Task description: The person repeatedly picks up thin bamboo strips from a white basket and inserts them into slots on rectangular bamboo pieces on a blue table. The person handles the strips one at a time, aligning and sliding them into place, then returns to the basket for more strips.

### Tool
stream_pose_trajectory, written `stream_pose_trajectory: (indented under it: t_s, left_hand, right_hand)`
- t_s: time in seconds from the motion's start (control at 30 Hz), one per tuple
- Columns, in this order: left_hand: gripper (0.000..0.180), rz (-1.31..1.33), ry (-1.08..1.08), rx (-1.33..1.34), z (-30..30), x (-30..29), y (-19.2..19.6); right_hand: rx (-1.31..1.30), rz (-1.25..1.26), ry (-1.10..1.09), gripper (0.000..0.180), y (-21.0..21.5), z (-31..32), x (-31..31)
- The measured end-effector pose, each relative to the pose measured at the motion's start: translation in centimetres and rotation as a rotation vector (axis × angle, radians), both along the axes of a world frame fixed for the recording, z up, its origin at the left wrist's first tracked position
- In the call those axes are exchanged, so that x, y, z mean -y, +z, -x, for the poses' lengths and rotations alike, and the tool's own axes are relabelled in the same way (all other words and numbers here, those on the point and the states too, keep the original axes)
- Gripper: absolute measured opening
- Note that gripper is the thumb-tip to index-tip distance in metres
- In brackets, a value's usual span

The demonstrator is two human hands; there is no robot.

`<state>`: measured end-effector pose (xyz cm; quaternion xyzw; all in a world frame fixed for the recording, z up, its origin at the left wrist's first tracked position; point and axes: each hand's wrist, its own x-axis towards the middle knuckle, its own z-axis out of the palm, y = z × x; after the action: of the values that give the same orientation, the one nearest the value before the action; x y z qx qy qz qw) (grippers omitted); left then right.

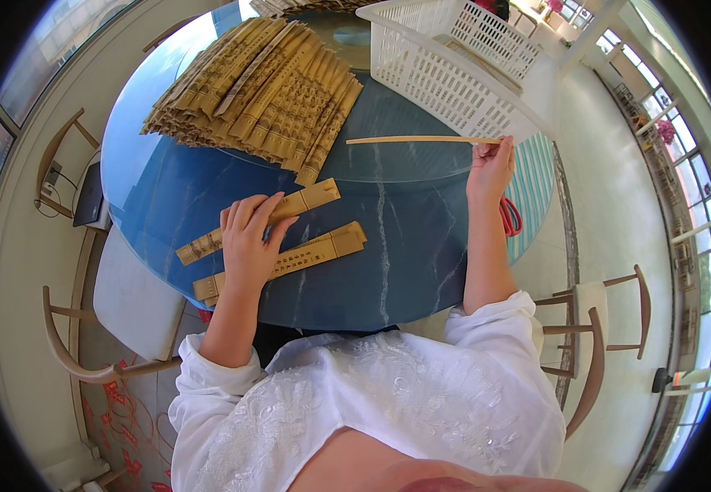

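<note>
**Folded paper strips on a round blue table: holdings, left to right**

1. Round blue marble-patterned table [166,189]. It carries every item below; wooden chairs stand around its edge.

2. Fanned stack of yellow-brown printed folded paper strips [257,90]. It lies toward the table's far left edge, the pieces overlapping like a spread deck, seemingly so that each can be drawn off singly.

3. Upper yellow-brown folded paper strip [310,198] and lower yellow-brown folded paper strip [322,246]. They sit side by side near the table's near edge, slanting the same way, close but apart.

4. Left hand [249,238]. It rests flat, fingers spread, palm down across both strips. The fingers are not curled round either one; they press from above, apparently to keep the pair from sliding.

5. Thin pale yellow strip [413,140]. It is level above the table's middle, pointing left.

6. Right hand [491,168]. Its fingertips pinch the thin strip's right end, so the rest of the length hangs free.

7. White plastic lattice basket [445,78]. It rests at the far right edge, just behind the right hand.

8. Red-handled scissors [509,217]. They lie at the right edge, partly hidden by the right wrist.
</note>
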<state>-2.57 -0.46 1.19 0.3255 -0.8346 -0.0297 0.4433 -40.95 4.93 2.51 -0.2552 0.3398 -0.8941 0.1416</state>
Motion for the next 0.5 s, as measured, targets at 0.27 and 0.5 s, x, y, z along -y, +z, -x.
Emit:
stream_pose_trajectory:
  t_s: [0.27,0.5]
  left_hand:
    - [0.041,-0.004,0.019,-0.012,0.0,0.1,-0.2]
    - [0.04,-0.018,0.032,-0.003,0.0,0.1,-0.1]
  right_hand:
    - [-0.084,-0.027,0.074,0.023,0.2,-0.4,-0.3]
    - [-0.107,-0.058,0.095,0.022,0.3,-1.6,0.0]
